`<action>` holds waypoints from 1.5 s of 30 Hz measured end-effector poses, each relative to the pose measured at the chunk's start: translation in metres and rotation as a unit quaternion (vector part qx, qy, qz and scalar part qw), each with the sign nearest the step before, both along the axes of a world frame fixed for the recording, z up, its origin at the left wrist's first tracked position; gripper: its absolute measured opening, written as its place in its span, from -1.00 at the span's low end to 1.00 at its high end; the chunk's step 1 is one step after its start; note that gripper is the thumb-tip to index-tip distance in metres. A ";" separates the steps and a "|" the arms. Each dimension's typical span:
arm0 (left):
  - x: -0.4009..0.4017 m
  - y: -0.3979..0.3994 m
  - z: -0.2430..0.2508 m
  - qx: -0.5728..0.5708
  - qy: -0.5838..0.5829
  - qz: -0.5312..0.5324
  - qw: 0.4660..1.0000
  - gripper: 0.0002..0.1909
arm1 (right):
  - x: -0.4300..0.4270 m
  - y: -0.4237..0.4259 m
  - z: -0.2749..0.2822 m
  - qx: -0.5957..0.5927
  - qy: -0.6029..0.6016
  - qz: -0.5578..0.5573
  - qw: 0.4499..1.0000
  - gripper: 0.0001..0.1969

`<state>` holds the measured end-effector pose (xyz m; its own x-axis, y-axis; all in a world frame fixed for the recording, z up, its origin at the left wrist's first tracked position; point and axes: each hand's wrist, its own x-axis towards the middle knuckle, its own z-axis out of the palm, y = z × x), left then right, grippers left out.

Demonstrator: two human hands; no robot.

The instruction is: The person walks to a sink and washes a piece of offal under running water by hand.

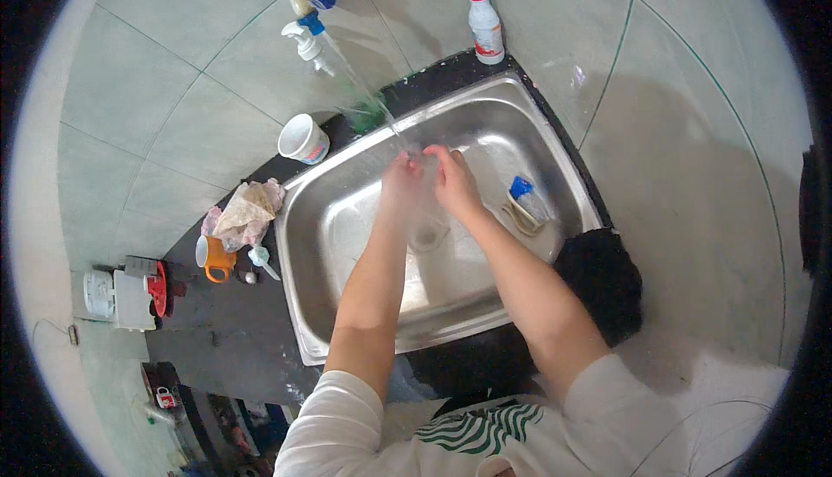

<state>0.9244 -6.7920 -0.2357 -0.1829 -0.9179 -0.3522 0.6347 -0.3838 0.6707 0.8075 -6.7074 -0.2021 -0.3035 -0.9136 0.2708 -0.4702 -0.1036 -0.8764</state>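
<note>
Water runs from a tap (pixel 311 22) with a blue nozzle into a stainless steel sink (pixel 344 236). My left hand (pixel 403 175) is in the stream, blurred by splashing, so whether it holds anything is unclear. Close beside it, my right hand (pixel 457 181) has its index finger stretched towards the left hand and its thumb apart, with nothing visible between them. Below both hands lies the sink drain (pixel 427 235). To the right in the basin rest a blue and clear plastic wrapper (pixel 522 190) and a pale, flat curved item (pixel 522 218).
A white bottle with a red cap (pixel 486 32), a pump bottle (pixel 309 45), a green scouring pad (pixel 367 113) and a white tub (pixel 303 140) stand or lie behind the sink. Left on the black counter (pixel 221 347) are crumpled cloths (pixel 250 214), an orange mug (pixel 214 258) and a small brush (pixel 262 259).
</note>
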 end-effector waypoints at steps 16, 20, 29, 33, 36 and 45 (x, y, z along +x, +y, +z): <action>0.045 -0.012 0.005 -0.136 -0.249 -0.126 0.951 -0.83 | 0.033 -0.052 0.014 -0.067 -0.052 0.103 0.991 -0.76; 0.021 0.025 0.071 0.075 -0.168 -0.079 0.980 -0.81 | 0.005 -0.068 0.022 0.038 0.029 0.077 0.996 -0.74; 0.114 0.127 0.051 -0.051 -0.475 -0.178 0.860 -0.73 | 0.022 -0.074 0.029 0.019 0.097 0.132 0.986 -0.65; 0.137 0.164 0.070 -0.078 -0.567 -0.226 0.788 -0.74 | 0.011 -0.072 0.028 0.008 0.099 0.062 0.993 -0.68; 0.167 0.192 0.047 -0.100 -0.619 -0.165 0.761 -0.74 | 0.014 -0.078 0.026 -0.024 -0.023 0.080 0.996 -0.68; 0.167 0.243 0.060 -0.106 -0.636 -0.113 0.756 -0.78 | 0.004 -0.085 0.037 -0.058 0.023 0.089 0.994 -0.73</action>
